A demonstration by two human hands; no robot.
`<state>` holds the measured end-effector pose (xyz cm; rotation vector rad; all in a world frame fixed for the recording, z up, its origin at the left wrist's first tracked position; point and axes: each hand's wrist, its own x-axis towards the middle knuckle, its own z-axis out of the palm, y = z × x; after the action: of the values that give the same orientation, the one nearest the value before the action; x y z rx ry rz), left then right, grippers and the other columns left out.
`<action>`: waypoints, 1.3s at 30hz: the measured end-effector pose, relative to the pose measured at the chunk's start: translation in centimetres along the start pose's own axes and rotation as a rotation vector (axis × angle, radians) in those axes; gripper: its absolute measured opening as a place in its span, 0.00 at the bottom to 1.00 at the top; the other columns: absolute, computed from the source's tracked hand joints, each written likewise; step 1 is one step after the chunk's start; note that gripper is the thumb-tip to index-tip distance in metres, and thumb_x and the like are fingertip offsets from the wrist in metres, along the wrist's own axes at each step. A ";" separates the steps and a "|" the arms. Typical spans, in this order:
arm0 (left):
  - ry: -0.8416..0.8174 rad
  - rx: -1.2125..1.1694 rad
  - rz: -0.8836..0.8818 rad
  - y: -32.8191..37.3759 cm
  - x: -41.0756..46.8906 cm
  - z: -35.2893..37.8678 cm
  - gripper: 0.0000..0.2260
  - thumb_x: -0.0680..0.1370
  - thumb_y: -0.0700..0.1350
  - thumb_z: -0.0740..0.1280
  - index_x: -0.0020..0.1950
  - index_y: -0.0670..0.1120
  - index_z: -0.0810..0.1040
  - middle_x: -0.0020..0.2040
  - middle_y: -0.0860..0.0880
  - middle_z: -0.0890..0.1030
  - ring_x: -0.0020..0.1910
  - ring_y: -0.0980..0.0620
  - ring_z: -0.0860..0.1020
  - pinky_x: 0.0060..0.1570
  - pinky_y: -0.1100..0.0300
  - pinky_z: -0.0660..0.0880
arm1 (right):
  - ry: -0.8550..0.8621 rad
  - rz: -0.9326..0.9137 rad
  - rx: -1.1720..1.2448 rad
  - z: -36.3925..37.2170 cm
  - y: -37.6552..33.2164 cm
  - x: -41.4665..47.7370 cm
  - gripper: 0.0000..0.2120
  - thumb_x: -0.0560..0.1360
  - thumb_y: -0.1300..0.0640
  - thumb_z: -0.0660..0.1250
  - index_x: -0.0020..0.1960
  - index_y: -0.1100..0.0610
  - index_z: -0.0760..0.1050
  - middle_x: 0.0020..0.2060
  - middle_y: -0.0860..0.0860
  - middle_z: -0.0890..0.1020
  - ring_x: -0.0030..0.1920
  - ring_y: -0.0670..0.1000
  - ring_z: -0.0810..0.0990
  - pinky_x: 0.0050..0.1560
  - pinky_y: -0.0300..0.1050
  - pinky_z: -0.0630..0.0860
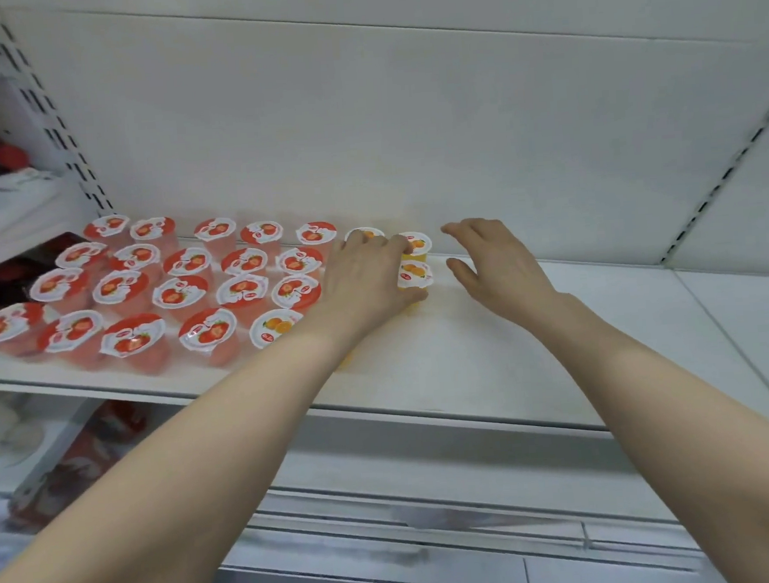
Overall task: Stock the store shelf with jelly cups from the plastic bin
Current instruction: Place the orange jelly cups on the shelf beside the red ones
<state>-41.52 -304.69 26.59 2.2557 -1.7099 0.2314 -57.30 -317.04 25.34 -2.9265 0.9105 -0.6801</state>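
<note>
- Step in hand: placing orange jelly cups [416,244] on the shelf [492,356], beside the block already laid out.
- The strawberry jelly cups [191,291] stand in rows over the left half of the shelf, from the back wall to the front edge. A lone orange-lidded one [276,328] sits at the front edge, at the right end of that block.
- The left hand [363,279] reaches to mid-shelf. Its fingers arch over the top and its thumb comes up from the front, so it clasps an orange cup [413,273]. The palm hides the contact, so it may equally be nudging the cup against its neighbours.
- Another orange lid [365,234] shows at the back wall, just past the left knuckles.
- The right hand [494,265] hovers just right of the orange cups with fingers spread and relaxed. It holds nothing and touches no cup.
- The right half of the shelf has no cups on it, so I judge the job about half done.
- Next move, as I read it: settle this cup upright and flush in its column, let go without tipping it, then go back to the plastic bin, which is out of view.
</note>
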 end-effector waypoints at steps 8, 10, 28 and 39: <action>0.133 -0.008 0.033 -3.7 -3.3 -4.5 0.23 0.76 0.60 0.64 0.67 0.51 0.73 0.64 0.49 0.77 0.64 0.44 0.70 0.60 0.50 0.66 | 0.033 -0.085 -0.135 -2.5 -4.7 -0.9 0.21 0.77 0.55 0.66 0.68 0.60 0.72 0.61 0.59 0.77 0.61 0.63 0.74 0.59 0.57 0.71; 0.160 0.015 0.036 -5.3 -4.9 -5.8 0.22 0.77 0.60 0.64 0.67 0.50 0.73 0.64 0.49 0.77 0.64 0.44 0.70 0.60 0.50 0.67 | 0.031 -0.107 -0.155 -3.0 -6.8 -1.2 0.21 0.78 0.55 0.66 0.68 0.61 0.72 0.61 0.59 0.77 0.61 0.63 0.74 0.59 0.56 0.70; 0.317 0.084 -0.138 -29.9 -33.1 -12.0 0.20 0.75 0.56 0.62 0.63 0.47 0.77 0.57 0.47 0.80 0.57 0.43 0.74 0.57 0.48 0.72 | 0.091 -0.397 -0.064 4.0 -38.7 -6.1 0.22 0.79 0.51 0.59 0.68 0.62 0.71 0.59 0.60 0.78 0.58 0.63 0.75 0.62 0.55 0.68; 0.133 0.017 -0.609 -43.9 -57.0 -6.3 0.19 0.77 0.56 0.61 0.61 0.46 0.78 0.56 0.46 0.81 0.57 0.42 0.74 0.60 0.50 0.68 | -0.149 -0.642 0.186 17.9 -57.6 -12.9 0.21 0.78 0.52 0.62 0.66 0.62 0.73 0.58 0.59 0.79 0.58 0.61 0.76 0.61 0.52 0.70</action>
<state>-14.99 -239.87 8.99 2.5769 -0.8964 0.2458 -28.46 -264.34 11.27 -3.0204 -0.1220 -0.4990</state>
